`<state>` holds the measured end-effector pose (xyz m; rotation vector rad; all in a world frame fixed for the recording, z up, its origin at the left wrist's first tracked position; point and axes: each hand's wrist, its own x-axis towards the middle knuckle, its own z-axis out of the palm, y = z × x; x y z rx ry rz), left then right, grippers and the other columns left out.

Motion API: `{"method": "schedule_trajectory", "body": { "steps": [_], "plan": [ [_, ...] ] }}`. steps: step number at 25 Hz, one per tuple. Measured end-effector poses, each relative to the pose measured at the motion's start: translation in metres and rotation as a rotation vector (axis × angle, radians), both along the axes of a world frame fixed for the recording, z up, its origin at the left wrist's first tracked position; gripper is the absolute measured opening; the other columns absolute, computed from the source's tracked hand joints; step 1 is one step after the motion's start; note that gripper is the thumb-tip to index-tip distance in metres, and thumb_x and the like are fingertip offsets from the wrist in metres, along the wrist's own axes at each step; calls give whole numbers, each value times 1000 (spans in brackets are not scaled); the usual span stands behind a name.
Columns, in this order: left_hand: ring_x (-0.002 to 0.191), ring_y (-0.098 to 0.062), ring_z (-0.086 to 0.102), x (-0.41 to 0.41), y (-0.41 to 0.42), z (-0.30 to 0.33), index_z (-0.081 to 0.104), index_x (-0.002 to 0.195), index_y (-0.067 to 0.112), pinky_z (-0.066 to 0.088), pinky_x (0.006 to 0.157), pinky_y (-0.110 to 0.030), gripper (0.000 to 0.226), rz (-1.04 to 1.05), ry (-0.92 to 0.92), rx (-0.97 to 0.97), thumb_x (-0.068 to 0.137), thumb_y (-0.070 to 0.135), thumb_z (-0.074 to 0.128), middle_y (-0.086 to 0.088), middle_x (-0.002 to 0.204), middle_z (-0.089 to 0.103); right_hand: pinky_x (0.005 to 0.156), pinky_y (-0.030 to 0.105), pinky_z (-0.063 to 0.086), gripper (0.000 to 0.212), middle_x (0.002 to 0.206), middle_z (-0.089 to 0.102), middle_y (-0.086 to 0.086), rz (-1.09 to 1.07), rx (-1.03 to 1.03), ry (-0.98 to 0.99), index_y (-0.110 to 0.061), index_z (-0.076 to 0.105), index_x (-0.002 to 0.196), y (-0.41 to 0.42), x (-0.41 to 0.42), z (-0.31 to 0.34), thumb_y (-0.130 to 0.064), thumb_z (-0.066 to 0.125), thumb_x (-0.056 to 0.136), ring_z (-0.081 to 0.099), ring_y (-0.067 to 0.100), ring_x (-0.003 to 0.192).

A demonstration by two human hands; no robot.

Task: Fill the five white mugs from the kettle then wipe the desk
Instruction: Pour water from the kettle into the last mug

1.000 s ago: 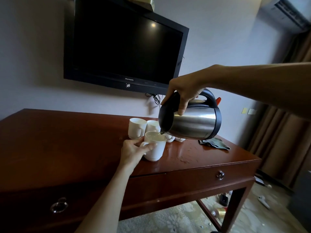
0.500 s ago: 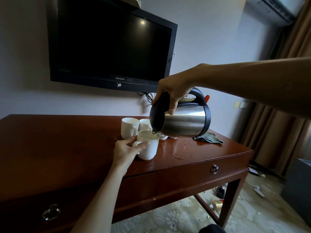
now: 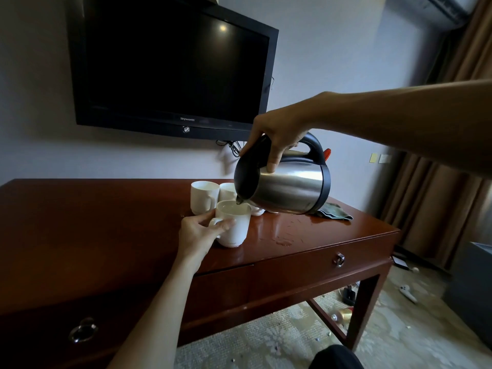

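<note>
Peeking out behind the tilted kettle (image 3: 287,186), two further mugs show only as white slivers; whether water is running from the spout cannot be made out. Left of centre, the left hand (image 3: 198,231) curls its fingers around the handle of the front mug (image 3: 235,225), which stands on the desk (image 3: 93,222). The right hand (image 3: 277,134) clamps the steel kettle's black handle, spout over that mug's rim. Two white mugs (image 3: 203,195) stand just behind. Spilled droplets (image 3: 285,239) and a green cloth (image 3: 334,211) lie toward the right; a dark television (image 3: 170,65) hangs at upper left.
</note>
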<state>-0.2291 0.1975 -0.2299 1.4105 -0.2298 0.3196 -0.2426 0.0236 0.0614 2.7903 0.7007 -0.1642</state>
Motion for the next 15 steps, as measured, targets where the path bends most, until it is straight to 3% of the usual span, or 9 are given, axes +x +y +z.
{"method": "schedule_trajectory", "body": {
  "steps": [3, 6, 11, 15],
  "plan": [
    [108, -13, 68, 0, 0, 0, 76, 119, 11, 52, 85, -25, 64, -11, 10, -4, 62, 29, 97, 9, 101, 71, 68, 38, 60, 69, 92, 76, 17, -7, 23, 8, -45, 65, 132, -8, -2, -11, -42, 92, 69, 64, 31, 67],
    [106, -11, 69, 1, 0, -2, 77, 117, 14, 53, 82, -24, 64, -15, 16, 3, 59, 34, 97, 11, 98, 73, 80, 57, 61, 77, 96, 78, 5, 1, -3, -26, -57, 63, 124, -11, 1, -18, -63, 87, 51, 71, 42, 90],
    [104, -9, 67, 2, 0, -3, 76, 118, 14, 50, 81, -22, 61, -20, 18, 10, 63, 29, 96, 11, 99, 72, 92, 46, 58, 76, 109, 76, -6, 44, -64, -69, -43, 62, 138, -6, -8, -15, -40, 93, 68, 69, 21, 100],
    [101, -7, 67, 5, 0, -6, 76, 120, 14, 49, 79, -20, 60, -27, 13, 12, 65, 27, 95, 8, 100, 73, 87, 51, 60, 76, 102, 78, 1, 27, -26, -25, -46, 62, 135, -1, -10, -16, -49, 91, 65, 72, 32, 92]
  ]
}}
